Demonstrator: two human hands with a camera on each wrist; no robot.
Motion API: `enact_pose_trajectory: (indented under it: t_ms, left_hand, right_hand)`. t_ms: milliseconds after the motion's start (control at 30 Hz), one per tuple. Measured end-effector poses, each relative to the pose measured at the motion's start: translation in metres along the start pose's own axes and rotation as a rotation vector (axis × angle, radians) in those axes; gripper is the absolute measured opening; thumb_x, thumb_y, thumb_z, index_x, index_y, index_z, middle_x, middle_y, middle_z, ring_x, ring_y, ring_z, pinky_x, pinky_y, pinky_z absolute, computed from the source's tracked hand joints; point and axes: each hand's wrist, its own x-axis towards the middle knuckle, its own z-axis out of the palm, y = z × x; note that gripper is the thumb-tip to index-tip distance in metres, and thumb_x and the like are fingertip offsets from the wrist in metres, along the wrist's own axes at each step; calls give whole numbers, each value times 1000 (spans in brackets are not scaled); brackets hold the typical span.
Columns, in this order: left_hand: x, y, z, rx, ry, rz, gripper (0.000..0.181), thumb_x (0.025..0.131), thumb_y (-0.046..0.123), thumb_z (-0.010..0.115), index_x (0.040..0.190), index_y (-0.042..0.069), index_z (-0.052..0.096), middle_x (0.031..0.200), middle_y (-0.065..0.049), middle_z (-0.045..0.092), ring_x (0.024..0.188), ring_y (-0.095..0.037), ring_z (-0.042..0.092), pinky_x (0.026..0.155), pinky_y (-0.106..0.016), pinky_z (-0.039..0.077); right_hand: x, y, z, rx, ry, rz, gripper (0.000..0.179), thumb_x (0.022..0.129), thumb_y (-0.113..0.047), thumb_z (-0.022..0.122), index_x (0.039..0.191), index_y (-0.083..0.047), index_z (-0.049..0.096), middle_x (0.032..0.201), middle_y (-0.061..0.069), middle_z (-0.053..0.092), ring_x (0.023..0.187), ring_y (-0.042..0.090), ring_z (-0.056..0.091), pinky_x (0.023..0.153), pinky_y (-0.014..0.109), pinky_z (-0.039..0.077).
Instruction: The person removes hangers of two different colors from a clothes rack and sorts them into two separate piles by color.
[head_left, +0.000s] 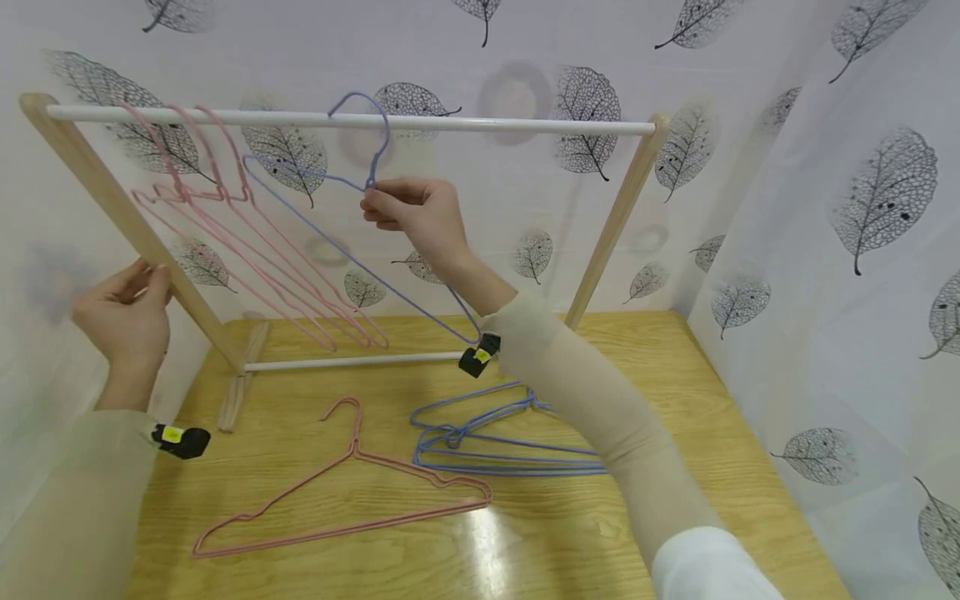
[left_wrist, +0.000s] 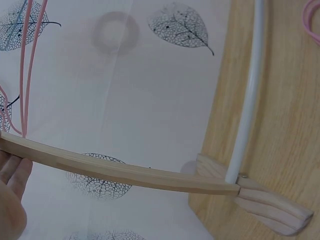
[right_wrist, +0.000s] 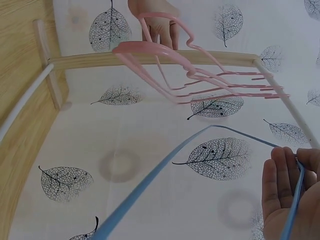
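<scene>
My right hand (head_left: 420,221) pinches a blue clothes hanger (head_left: 360,265) at the neck, just below its hook. The hook overlaps the white top rail (head_left: 480,123) of a clothes rack in the head view, and the hanger's body slants down to the right. My left hand (head_left: 127,312) grips the rack's left wooden post (head_left: 138,208) partway up; in the left wrist view its fingers (left_wrist: 19,177) lie against the post. Several pink hangers (head_left: 258,267) hang from the rail's left part, between the left post and the blue hanger.
A pink hanger (head_left: 345,531) lies flat on the wooden table (head_left: 600,550) in front of the rack. To its right lie several blue hangers (head_left: 510,471), overlapping, partly hidden by my right forearm. A white lower bar (head_left: 352,362) joins the rack's feet. Leaf-patterned curtains (head_left: 825,333) stand behind and beside.
</scene>
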Motion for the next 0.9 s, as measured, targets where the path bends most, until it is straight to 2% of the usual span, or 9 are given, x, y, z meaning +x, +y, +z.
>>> enact_pose_trajectory:
  t_ms: [133, 267, 500, 767, 900]
  left_hand:
    - [1, -1, -1, 7, 2, 6, 33, 93, 12, 79, 124, 2, 76, 82, 26, 73, 69, 10, 71, 68, -2, 59]
    - [1, -2, -1, -7, 1, -4, 33, 92, 10, 79, 124, 1, 75, 80, 25, 73, 68, 9, 71, 68, -3, 59]
    - [0, 0, -2, -84, -11, -44, 33, 91, 7, 80, 122, -1, 76, 77, 20, 75, 65, 5, 71, 67, -6, 61]
    - [2, -3, -1, 45, 8, 0, 32, 93, 14, 79, 123, 4, 77, 80, 27, 72, 68, 10, 70, 69, -2, 59]
    - [3, -5, -1, 55, 15, 4, 32, 93, 15, 79, 124, 5, 77, 80, 27, 72, 69, 10, 70, 69, -2, 59]
  right_hand:
    - [-11, 2, -12, 23, 2, -16, 20, 99, 0, 71, 115, 13, 72, 90, 7, 82, 79, 9, 78, 85, 36, 71]
    - [-23, 3, -26, 62, 14, -13, 21, 99, 2, 70, 115, 15, 71, 84, -6, 80, 78, 10, 79, 84, 35, 71]
    - [-41, 7, -52, 81, 58, -16, 16, 98, 4, 69, 111, 13, 73, 83, -6, 81, 77, 10, 79, 81, 31, 71]
    - [-60, 19, -74, 2, 28, 26, 19, 99, 3, 68, 110, 19, 69, 82, -8, 80, 78, 7, 79, 82, 30, 71]
    - [-70, 27, -85, -13, 15, 59, 21, 101, 3, 66, 111, 21, 67, 83, -8, 80, 80, 7, 79, 83, 29, 70]
